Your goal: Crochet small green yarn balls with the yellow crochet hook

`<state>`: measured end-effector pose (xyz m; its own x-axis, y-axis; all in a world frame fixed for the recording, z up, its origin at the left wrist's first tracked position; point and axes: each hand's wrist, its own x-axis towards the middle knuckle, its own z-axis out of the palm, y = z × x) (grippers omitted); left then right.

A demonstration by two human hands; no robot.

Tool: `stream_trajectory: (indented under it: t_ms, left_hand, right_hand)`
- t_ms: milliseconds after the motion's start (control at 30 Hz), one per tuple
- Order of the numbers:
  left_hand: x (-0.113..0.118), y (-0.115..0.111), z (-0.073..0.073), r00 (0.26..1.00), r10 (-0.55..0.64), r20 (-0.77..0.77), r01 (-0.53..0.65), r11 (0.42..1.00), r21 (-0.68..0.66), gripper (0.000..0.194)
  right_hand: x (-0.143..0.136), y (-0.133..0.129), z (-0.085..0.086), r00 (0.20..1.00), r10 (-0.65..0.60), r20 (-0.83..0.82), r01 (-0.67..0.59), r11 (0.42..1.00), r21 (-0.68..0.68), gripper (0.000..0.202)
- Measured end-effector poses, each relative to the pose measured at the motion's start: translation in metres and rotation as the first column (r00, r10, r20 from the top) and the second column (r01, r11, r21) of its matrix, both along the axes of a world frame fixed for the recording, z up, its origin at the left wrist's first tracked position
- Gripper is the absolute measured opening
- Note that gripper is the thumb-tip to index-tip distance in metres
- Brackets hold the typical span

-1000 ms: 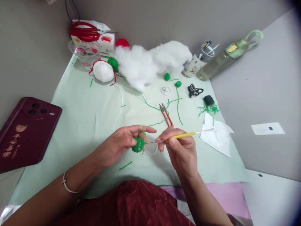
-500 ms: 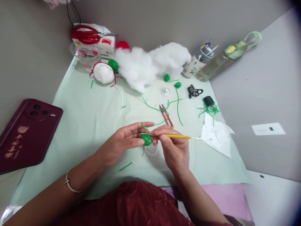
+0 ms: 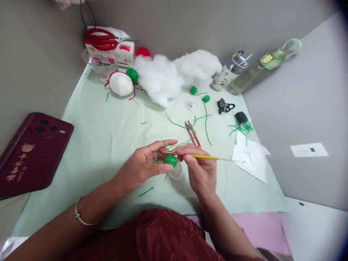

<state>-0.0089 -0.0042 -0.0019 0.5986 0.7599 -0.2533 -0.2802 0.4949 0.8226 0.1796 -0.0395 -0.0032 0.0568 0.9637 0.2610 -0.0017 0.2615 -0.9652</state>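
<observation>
Tabletop; hook now farther left

A yellow-handled hook lies nearly level — along a green crochet piece.

Plain grey walls border a counter with a pale green cover. A white plate, possibly a socket, is on the right wall, under soft light.
</observation>
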Motion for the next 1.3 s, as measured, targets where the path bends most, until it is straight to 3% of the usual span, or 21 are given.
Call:
stream_trajectory:
  t_ms: [133,300,500,933,1300]
  left_hand:
    - [-0.002,0.001,0.002,0.994,0.072,-0.082,-0.067,0.996,0.061,0.058]
    - [-0.005,0.003,0.001,0.987,0.055,-0.151,-0.035,0.990,0.137,0.066]
    - [-0.005,0.004,0.005,0.961,0.096,-0.258,-0.024,0.964,0.267,0.060]
    - [-0.004,0.003,0.008,0.942,0.130,-0.308,-0.021,0.942,0.335,0.053]
    - [-0.001,0.000,0.007,0.898,0.232,-0.374,-0.062,0.908,0.414,0.054]
  right_hand:
    - [0.003,0.002,0.000,0.994,0.035,-0.099,-0.042,0.997,-0.069,0.013]
    - [0.002,0.001,0.003,0.989,0.063,-0.133,-0.072,0.995,-0.069,0.014]
    - [0.004,0.000,0.006,0.980,0.123,-0.154,-0.131,0.990,-0.042,0.015]
    - [0.016,0.005,0.016,0.970,0.245,-0.009,-0.245,0.970,0.004,0.020]
    - [0.011,0.006,0.023,0.967,0.184,0.174,-0.184,0.983,-0.017,0.020]
